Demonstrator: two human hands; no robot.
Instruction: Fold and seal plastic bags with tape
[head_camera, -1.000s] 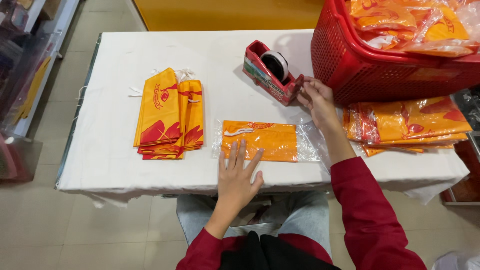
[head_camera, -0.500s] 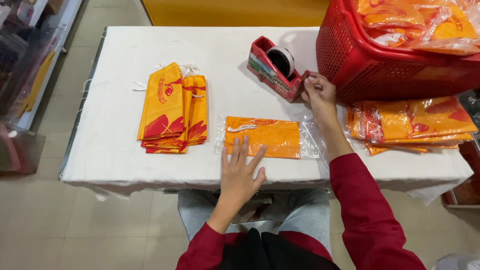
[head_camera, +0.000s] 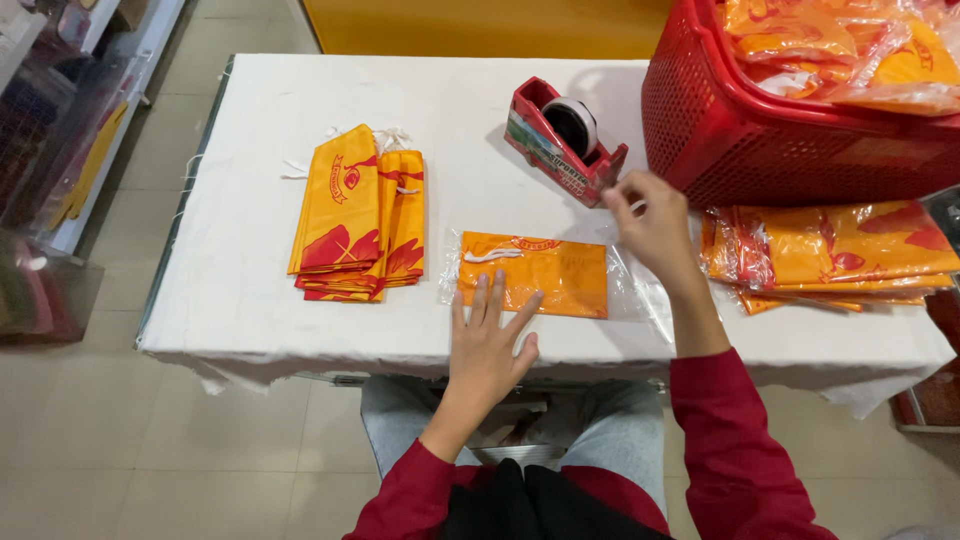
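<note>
Orange bagged pouch (head_camera: 535, 273) — flat under spread left hand (head_camera: 487, 345); right hand (head_camera: 650, 215) pinches tape.

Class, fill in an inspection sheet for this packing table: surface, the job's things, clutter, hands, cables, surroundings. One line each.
Surface: white-covered table.
Job's things: orange bag in clear sleeve lying flat; red tape dispenser behind it.
Clutter: stack of orange bags at left; sleeved bags at right; red basket holding more.
Hands: left hand flat on the sleeved bag; right hand pinched beside the dispenser, tape too small to tell.
Cables: nothing seen.
Surroundings: tiled floor, shelves at left.
</note>
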